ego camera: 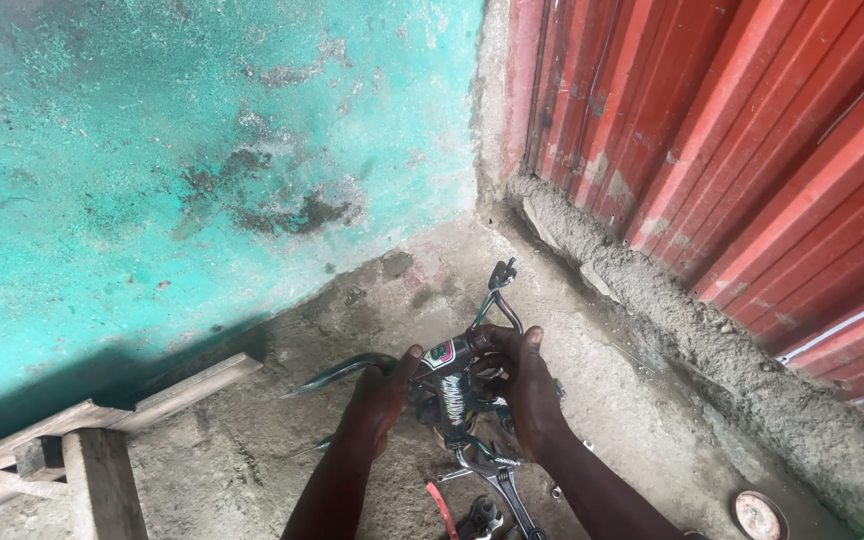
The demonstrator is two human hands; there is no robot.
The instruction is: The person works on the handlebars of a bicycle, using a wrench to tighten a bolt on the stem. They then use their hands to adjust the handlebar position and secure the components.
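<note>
Both arms are reaching forward: the left hand (384, 392) and right hand (524, 385) are gripping a bicycle frame (457, 385) from either side above the concrete floor (642, 400).

Rough concrete floor (282, 450), wooden frame (92, 440) at left, round rusty lid (760, 515) at right

Two bare forearms, rising from the bottom edge of the view, slim and straight. No sleeves, no gloves, no watch or band at either wrist. Left hand (384, 392) bare, knuckles smudged with grey dust. Right hand (524, 385) bare too, short unpainted nails showing on thumb and fingers. No rings seen. Faint grime across both backs.
</note>
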